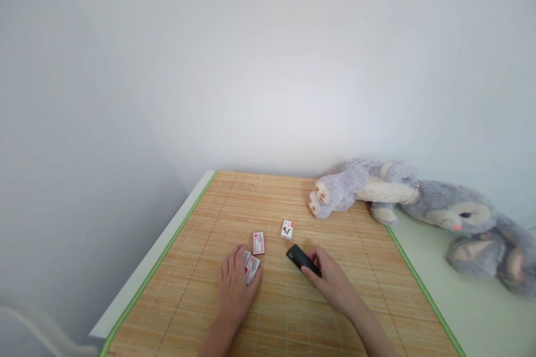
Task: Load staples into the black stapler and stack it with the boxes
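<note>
My left hand (pixel 234 279) lies low over the mat, its thumb and fingers around two small white-and-red boxes (pixel 252 269) that look like staple boxes; its fingers partly cover one of them. Just beyond the fingertips lies another box (pixel 258 242) of the same look, flat on the mat. A white box (pixel 287 230) with a dark picture on its face sits farther back, to the right. In my right hand (pixel 329 276) is a black stapler (pixel 302 259), gripped by its near end between thumb and fingers, its far end pointing toward the white box.
A bamboo mat (pixel 251 201) with green edging covers most of the pale table (pixel 473 312). At the back right, a grey plush rabbit (pixel 385 189) lies on its side across the mat's edge. A white wall (pixel 268 67) stands behind the table.
</note>
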The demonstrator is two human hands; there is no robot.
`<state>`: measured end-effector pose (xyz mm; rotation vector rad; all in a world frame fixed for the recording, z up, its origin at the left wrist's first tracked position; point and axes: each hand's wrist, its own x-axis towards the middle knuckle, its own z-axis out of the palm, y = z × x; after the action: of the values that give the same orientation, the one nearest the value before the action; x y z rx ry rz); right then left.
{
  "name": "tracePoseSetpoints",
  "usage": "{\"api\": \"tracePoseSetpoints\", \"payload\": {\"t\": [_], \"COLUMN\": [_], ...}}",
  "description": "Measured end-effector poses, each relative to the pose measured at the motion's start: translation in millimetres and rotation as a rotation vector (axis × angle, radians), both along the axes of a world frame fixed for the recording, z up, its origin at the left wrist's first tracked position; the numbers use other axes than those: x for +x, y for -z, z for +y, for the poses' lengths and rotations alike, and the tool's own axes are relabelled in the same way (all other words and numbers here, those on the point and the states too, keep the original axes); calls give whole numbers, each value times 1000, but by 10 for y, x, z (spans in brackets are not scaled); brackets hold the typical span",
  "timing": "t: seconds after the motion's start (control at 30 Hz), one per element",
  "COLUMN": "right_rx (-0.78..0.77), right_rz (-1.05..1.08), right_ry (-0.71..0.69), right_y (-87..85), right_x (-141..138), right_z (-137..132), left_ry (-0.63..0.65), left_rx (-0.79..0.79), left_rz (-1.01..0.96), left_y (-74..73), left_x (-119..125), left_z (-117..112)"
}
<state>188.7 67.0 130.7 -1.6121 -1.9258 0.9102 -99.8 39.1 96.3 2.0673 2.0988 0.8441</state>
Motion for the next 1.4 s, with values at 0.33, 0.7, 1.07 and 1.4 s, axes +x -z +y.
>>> {"api": "tracePoseSetpoints", "payload": {"t": [0.33, 0.7, 1.07, 1.4], "right_rx": [164, 150, 123, 183], "right_rz": [-34, -65, -146, -94], "right_ry": [105, -410, -527, -446], "right_y": [88, -225, -119, -324], "right_x": [-35, -610, -1040, -787], "right_z": [279, 984, 967, 862], "left_ry": [151, 135, 17, 62], "left_rx": [-13, -50, -41, -34], "left_rz": [79, 35, 28, 119], "left_y": [-82, -60, 26, 13], "left_x": [242, 37, 26, -8], "left_z": [103, -65, -134, -26]}}
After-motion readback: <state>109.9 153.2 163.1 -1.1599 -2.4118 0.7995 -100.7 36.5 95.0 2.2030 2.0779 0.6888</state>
